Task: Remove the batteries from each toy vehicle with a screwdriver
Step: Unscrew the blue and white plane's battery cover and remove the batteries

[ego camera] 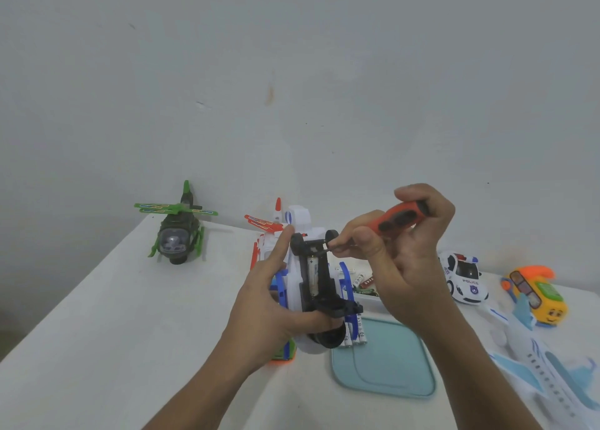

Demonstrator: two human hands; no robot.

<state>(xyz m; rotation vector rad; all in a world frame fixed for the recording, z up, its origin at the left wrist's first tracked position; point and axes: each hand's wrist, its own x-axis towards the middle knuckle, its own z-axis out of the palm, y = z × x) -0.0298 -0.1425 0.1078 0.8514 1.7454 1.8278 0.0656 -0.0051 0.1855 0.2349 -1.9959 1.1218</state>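
Observation:
My left hand (272, 303) grips a white and blue toy vehicle (321, 286) turned belly up above the table. Its black underside has an open battery slot with a battery (314, 275) still lying in it. My right hand (406, 251) holds an orange and black screwdriver (401, 217) by the handle. The tip points left at the upper end of the black underside, near a wheel. Several loose batteries (355, 334) lie on the table just under the toy.
A teal lid (386, 361) lies flat in front of me, with a clear box (365, 286) of batteries behind it. A green helicopter (177, 231) stands far left, an orange and white one (269, 223) behind the held toy. A police car (464, 277), yellow bus (535, 293) and white plane (545, 371) sit right.

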